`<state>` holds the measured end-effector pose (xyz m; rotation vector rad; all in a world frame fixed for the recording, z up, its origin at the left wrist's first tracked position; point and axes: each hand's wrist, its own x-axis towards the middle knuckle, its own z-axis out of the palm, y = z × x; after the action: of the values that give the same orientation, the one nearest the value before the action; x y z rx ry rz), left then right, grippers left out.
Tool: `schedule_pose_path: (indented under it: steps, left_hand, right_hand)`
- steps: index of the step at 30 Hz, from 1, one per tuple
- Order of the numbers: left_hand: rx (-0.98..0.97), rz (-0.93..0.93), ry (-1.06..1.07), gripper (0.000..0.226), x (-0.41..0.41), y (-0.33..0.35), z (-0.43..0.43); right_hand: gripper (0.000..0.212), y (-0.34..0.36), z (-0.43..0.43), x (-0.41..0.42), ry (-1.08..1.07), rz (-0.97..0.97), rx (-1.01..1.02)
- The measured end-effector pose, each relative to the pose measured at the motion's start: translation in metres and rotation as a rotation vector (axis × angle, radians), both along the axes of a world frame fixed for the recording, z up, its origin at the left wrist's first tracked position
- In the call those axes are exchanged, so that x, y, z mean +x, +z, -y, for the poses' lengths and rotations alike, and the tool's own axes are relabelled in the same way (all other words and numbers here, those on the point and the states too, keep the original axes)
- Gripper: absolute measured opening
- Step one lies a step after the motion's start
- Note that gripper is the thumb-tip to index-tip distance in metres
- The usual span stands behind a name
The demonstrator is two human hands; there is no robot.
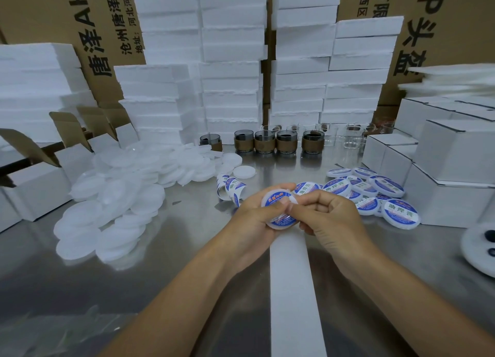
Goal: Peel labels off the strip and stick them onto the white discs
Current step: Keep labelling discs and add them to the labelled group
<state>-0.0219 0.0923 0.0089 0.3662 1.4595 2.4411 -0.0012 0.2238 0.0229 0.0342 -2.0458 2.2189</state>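
Steel table (187,236), five sleeved glasses (264,142); left grip (254,217) curled round one disc (280,226), right grip (329,214) pinching its label (276,197).

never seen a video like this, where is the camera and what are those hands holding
There is no machine here: one camera worn on a person's head looks down at their two bare hands over a shiny metal table. The left hand grips a round white foam disc with a blue-and-white label; the right hand pinches its edge, seemingly pressing the label down. A curled strip of blue labels lies just beyond, and a plain white paper strip runs toward the camera. Unlabelled white discs are heaped on the left, labelled discs on the right. Behind stand glass cups with brown sleeves.
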Motion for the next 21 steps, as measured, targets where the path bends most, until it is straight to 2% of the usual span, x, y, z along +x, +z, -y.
schedule_pose_path:
  steps: [7,12,16,21]
  left_hand:
    - [0.020,0.000,-0.011,0.029,0.0009,0.0004,-0.0002]
    - [0.029,0.004,-0.005,0.023,0.0016,0.0012,-0.0007]
    - [0.043,-0.012,-0.009,0.028,0.0051,0.0034,-0.0032]
    - [-0.017,-0.023,0.047,0.019,0.0061,0.0034,-0.0048]
  right_hand:
    - [0.011,-0.0022,-0.0016,-0.0030,-0.024,-0.010,0.027]
    - [0.010,-0.0057,-0.0005,-0.0022,-0.077,-0.109,0.173]
    - [0.012,-0.0069,0.0004,-0.0023,-0.130,-0.176,0.240]
    - [0.015,-0.0085,0.0012,-0.0014,-0.137,-0.263,0.334]
